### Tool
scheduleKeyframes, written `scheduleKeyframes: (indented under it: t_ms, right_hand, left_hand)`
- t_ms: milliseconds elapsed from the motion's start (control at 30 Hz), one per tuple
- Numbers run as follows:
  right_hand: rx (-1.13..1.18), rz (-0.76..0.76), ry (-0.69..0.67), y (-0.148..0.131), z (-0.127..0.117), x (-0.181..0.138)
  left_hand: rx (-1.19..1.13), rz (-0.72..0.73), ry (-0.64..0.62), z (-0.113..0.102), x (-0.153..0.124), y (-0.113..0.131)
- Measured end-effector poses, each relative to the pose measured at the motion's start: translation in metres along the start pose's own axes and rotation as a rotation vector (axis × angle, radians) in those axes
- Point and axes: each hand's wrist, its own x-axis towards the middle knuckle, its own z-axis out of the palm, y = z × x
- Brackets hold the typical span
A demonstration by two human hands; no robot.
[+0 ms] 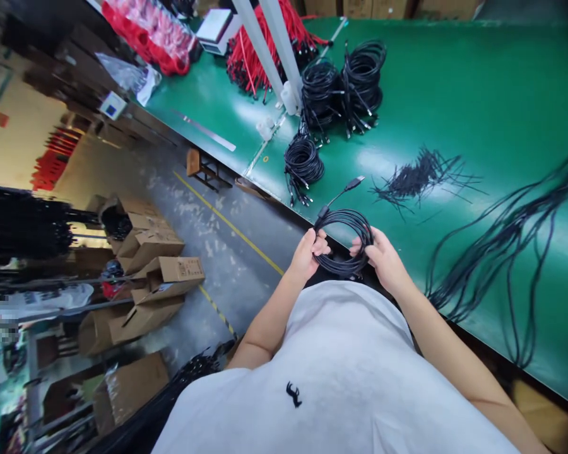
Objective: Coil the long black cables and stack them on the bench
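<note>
I hold a coiled black cable [344, 222] in front of my white shirt, at the near edge of the green table [478, 94]. My left hand [307, 252] is closed on the coil's left side. On the coil's right side, my right hand [383, 258] grips it with fingers wrapped round the loops. One cable end with a plug [355, 183] sticks up and away from the coil over the table.
Several finished black coils [334, 94] lie further back, and one coil [303, 164] lies nearer. A heap of short black ties [416, 176] is in the middle. Loose long black cables [515, 239] drape at right. Red cables [260, 57] and white posts [274, 44] stand behind. Cardboard boxes [156, 277] sit on the floor at left.
</note>
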Motion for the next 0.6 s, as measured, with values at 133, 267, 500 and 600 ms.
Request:
scheduleKeyframes:
  t_ms: [133,267,500,600]
  right_hand:
    - [-0.293,-0.158,0.141,-0.005,0.012,0.013]
    - [-0.330,-0.084,0.167,0.010,0.015,0.032]
    - [-0.098,0.176,0.280,0.033,0.020,0.080]
    - [-0.086,0.243,0.344,0.034,0.018,0.093]
  left_hand:
    - [0.032,0.013,0.002,-0.008,0.015,0.002]
    - [0.009,-0.056,-0.029,-0.022,0.032,0.010]
    - [0.027,-0.190,-0.056,-0.041,0.084,0.021]
    - [0.114,-0.197,-0.116,-0.044,0.101,0.025]
